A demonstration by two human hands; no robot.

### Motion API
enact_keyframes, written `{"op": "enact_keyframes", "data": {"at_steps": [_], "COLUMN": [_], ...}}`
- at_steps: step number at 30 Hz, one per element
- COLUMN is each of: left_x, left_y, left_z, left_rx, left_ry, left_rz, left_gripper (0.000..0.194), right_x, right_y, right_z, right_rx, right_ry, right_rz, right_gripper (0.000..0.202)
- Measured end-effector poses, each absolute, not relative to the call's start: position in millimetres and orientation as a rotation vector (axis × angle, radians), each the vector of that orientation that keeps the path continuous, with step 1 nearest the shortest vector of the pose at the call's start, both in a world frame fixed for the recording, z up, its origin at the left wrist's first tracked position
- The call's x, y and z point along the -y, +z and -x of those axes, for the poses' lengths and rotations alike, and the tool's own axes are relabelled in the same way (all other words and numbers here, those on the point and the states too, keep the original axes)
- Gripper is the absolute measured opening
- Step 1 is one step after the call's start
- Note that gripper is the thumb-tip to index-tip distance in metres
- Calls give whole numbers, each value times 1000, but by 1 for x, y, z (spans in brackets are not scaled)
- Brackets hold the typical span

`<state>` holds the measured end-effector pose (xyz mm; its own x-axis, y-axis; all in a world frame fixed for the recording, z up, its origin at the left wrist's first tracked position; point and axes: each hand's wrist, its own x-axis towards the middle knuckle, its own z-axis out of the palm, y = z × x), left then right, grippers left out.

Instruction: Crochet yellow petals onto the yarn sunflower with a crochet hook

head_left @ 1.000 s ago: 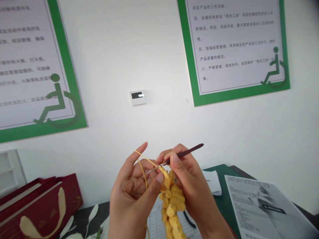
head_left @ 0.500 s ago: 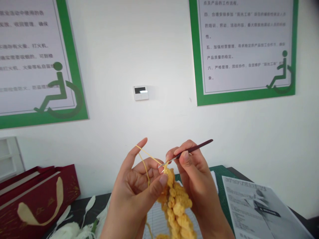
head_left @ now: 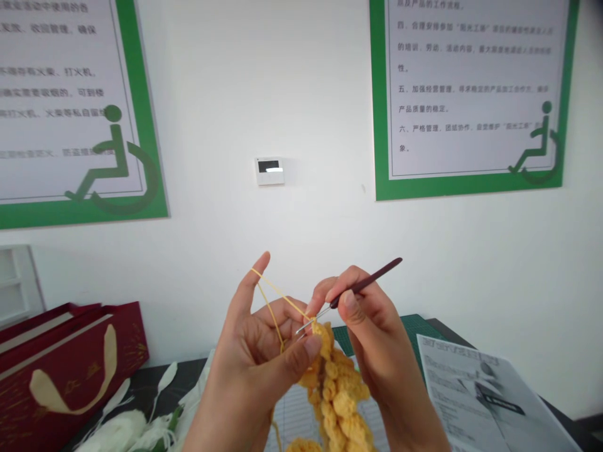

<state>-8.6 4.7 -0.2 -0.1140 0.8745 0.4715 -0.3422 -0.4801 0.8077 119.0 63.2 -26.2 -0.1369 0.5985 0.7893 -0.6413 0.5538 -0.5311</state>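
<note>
From my remote seat, the relation I read first is how the crochet hook (head_left: pixel 377 274) meets the yellow crocheted piece (head_left: pixel 343 392). The hook's long axis slants down from upper right to lower left, its dark handle rising past the right hand (head_left: pixel 365 323) and its metal shaft crossing the top edge of the piece. The right hand has the handle gripped between thumb and fingers, close to where the metal begins. The left hand (head_left: pixel 254 364) pinches the top of the piece with its thumb, just beside the shaft, and its raised index finger carries the yellow yarn (head_left: pixel 281 292) — one line runs from there down to the hook, another drops toward the palm. The tip points toward the left hand, so that hand is the nearer one to the working end; whether yarn sits in the hook's notch is too small for me to tell.

The piece lies between the two hands, hanging with its long axis mostly up and down, in front of a ruled sheet (head_left: pixel 288 411). Above the handle I see only the white wall (head_left: pixel 315 94), so the room I count on is upward and to the upper right. Lower down, the table (head_left: pixel 186 376) bears a red gift bag (head_left: pixel 70 383) and white yarn (head_left: pixel 115 433) on the left, a green cutting mat (head_left: pixel 418 328) and a printed sheet (head_left: pixel 485 402) on the right — all apart from the hook
</note>
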Motion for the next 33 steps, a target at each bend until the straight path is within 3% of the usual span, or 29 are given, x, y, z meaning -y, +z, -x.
{"op": "enact_keyframes", "data": {"at_steps": [7,23,33], "left_x": [-5,-5,-6], "left_y": [-3,3,2], "left_z": [15,19,21], "left_rx": [-651,-650,-707], "left_ry": [1662,1632,1631], "left_rz": [-1377,-1292,-1306], "left_gripper": [120,112,111], "right_x": [-62,-72,-67], "right_y": [-24,-27,-26], "right_z": [-125,-126,-133], "right_rx": [1418,1368,1456], "right_ry": [939,898,665], "right_rz": [-34,-179,-117], "right_gripper": [15,14,9]}}
